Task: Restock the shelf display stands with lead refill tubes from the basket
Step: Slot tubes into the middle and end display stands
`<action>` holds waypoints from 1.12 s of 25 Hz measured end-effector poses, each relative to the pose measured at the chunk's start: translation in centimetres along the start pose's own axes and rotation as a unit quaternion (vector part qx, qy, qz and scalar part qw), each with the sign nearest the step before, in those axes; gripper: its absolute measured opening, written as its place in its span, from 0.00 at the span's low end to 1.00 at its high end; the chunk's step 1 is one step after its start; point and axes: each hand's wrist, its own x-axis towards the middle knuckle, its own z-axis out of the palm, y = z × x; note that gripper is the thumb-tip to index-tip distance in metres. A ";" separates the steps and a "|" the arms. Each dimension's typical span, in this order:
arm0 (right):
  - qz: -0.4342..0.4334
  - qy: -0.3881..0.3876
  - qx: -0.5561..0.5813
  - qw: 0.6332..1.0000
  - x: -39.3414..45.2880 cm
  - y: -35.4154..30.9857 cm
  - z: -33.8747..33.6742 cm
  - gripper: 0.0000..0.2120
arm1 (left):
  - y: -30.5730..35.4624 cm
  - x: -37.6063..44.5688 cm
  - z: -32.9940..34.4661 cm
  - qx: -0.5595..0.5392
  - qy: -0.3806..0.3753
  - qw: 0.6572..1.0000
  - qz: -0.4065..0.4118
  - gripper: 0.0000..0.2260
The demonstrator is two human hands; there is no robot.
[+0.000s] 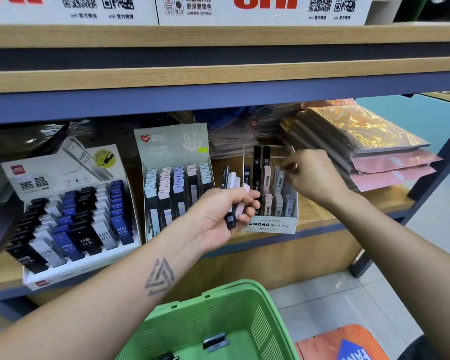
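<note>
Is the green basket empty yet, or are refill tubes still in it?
Not empty: at least two tubes lie on the floor of the green basket. Its near part is out of frame.

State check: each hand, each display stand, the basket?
left hand: grips a bunch of lead refill tubes
right hand: pinches a tube at the MONO stand
MONO stand: partly filled
0.7 stand: rows nearly full
HB 0.5 stand: full
green basket: few tubes left

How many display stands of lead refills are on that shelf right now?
3. The blue-and-black HB 0.5 stand sits on the left, the 0.7 stand in the middle, and the clear MONO stand on the right, where the right hand reaches.
</note>
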 end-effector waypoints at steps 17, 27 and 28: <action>0.131 -0.213 0.523 0.815 -0.4 -2.4 -2.5 0.09 | 0.3 -0.7 -0.3 -0.024 0.005 0.999 0.024 0.12; 0.104 -0.074 0.386 0.914 0.7 -1.8 -3.8 0.05 | -0.1 0.2 -0.1 0.015 0.085 0.992 0.093 0.10; 0.091 -0.036 0.309 0.946 0.9 -1.3 -3.9 0.05 | -0.1 0.3 -0.1 0.014 0.087 0.992 0.093 0.10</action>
